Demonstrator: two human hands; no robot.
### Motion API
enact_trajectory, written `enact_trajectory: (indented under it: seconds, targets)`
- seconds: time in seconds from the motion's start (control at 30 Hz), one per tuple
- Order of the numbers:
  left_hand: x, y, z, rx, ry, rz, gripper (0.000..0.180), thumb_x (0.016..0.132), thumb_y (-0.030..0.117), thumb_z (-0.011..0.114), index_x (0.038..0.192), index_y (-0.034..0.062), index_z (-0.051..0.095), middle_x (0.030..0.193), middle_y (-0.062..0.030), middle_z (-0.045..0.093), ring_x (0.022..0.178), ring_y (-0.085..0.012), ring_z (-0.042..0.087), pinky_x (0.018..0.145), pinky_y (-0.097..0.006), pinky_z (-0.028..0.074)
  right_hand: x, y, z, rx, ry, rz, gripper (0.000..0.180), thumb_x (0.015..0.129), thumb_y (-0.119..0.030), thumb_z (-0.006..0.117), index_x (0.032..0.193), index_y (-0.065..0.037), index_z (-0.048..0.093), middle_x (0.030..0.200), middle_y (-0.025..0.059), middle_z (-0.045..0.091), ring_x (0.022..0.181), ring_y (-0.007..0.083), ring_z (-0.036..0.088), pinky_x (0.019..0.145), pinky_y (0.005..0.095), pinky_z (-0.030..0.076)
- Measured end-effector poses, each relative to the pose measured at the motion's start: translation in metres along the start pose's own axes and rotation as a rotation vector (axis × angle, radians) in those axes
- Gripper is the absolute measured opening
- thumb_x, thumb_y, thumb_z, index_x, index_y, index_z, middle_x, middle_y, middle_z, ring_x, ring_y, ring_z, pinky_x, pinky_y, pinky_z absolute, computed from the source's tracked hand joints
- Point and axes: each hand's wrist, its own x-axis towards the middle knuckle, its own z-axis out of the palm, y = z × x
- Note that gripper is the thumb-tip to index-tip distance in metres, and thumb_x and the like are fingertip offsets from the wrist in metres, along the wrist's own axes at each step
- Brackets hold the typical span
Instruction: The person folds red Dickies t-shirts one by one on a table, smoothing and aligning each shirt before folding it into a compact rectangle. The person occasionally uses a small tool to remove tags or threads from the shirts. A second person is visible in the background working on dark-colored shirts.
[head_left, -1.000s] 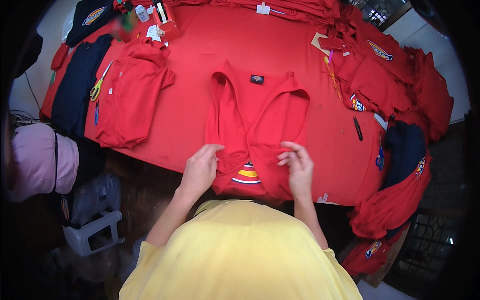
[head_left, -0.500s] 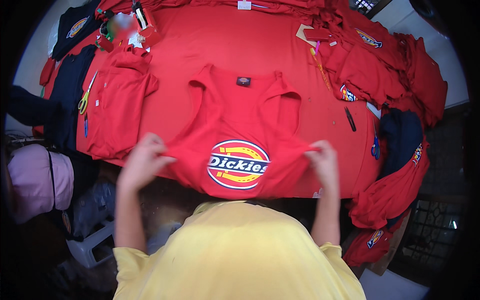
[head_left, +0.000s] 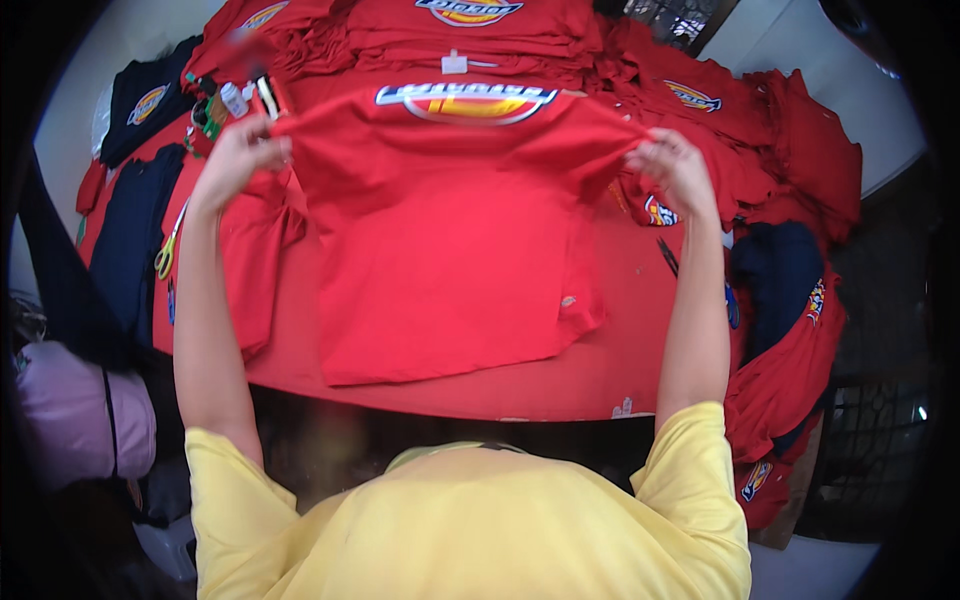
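A red sleeveless shirt [head_left: 450, 260] is stretched between my two raised hands over the red-covered table. Its large oval yellow, white and navy print lies at the far end, bent away from me. My left hand [head_left: 240, 162] pinches the shirt's far left part. At the far right, my right hand [head_left: 678, 170] grips the opposite side with bent fingers. The lower part of the shirt spreads toward the table's near edge, with a small pale label at its right side. The neck opening is out of sight.
Yellow-handled scissors [head_left: 167, 250] and folded red cloth [head_left: 250, 285] lie at left, near dark garments [head_left: 135, 240]. Red shirts are piled [head_left: 470, 40] at the back and right. Small black snips [head_left: 668, 256] lie by my right forearm. A pink bag [head_left: 85, 410] sits lower left.
Both hands have risen and moved away from me, carrying the shirt. Its print has gone from the near edge to the far end, and the plain lower part now faces up.
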Motion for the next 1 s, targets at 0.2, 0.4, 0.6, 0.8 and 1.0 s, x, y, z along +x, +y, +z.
enact_trajectory:
  seconds: [0.2,0.4,0.6,0.8,1.0]
  targets:
    - [-0.054,0.031,0.077,0.344,-0.071,0.156,0.015,0.085,0.007,0.066,0.092,-0.0031,0.058,0.091,-0.0069,0.059,0.078,-0.0139,0.062,0.070,-0.029,0.049,-0.065,0.012,0.061,-0.289,-0.287,-0.035,0.014,0.085,-0.008,0.066,0.096,-0.001,0.065,0.091,0.0071,0.066,0.082,0.0171,0.064,0.076,0.0272,0.050]
    - [-0.071,0.078,0.145,0.495,-0.153,0.313,0.030,0.083,0.016,0.065,0.105,0.0001,0.051,0.086,-0.0211,0.064,0.084,-0.0369,0.064,0.072,-0.043,0.049,-0.098,-0.035,0.130,-0.595,-0.624,-0.097,0.015,0.087,-0.015,0.065,0.092,-0.002,0.063,0.085,0.0094,0.062,0.085,0.0140,0.058,0.075,0.0309,0.047]
    - [-0.064,0.067,0.191,0.185,-0.448,0.334,0.049,0.083,0.033,0.070,0.119,0.0014,0.059,0.090,-0.0151,0.069,0.087,-0.0266,0.066,0.081,-0.034,0.049,-0.096,-0.030,0.132,-0.495,-0.715,0.113,0.013,0.089,-0.011,0.061,0.096,0.001,0.061,0.082,0.0059,0.063,0.062,0.0116,0.060,0.056,0.0287,0.049]
    - [-0.050,0.035,0.211,-0.249,-0.545,-0.044,0.020,0.085,0.020,0.071,0.086,0.0007,0.066,0.109,-0.0111,0.064,0.091,-0.0111,0.058,0.075,-0.028,0.046,-0.075,0.000,0.114,-0.350,-0.913,0.249,0.015,0.091,-0.011,0.059,0.097,0.003,0.058,0.078,0.0015,0.058,0.060,0.0088,0.057,0.054,0.0238,0.052]
    - [-0.060,0.021,0.212,-0.576,-0.489,-0.070,0.020,0.083,0.016,0.074,0.090,0.0049,0.058,0.099,-0.0034,0.060,0.079,-0.0092,0.055,0.065,-0.025,0.045,-0.061,0.003,0.133,-0.370,-0.919,0.223,0.015,0.091,-0.012,0.060,0.097,0.001,0.058,0.079,0.0019,0.057,0.069,0.0085,0.057,0.057,0.0261,0.056]
